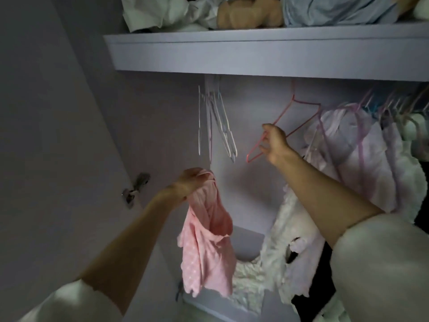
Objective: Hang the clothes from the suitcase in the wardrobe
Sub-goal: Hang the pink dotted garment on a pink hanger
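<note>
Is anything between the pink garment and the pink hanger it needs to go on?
Nothing visible. The left hand holds the pink garment below and left of the pink hanger, which the right hand grips by its lower end. Only bare wardrobe back shows between them; the empty hangers hang further left.

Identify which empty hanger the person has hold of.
The pink hanger, gripped by the right hand; the pale hangers hang untouched to its left.
</note>
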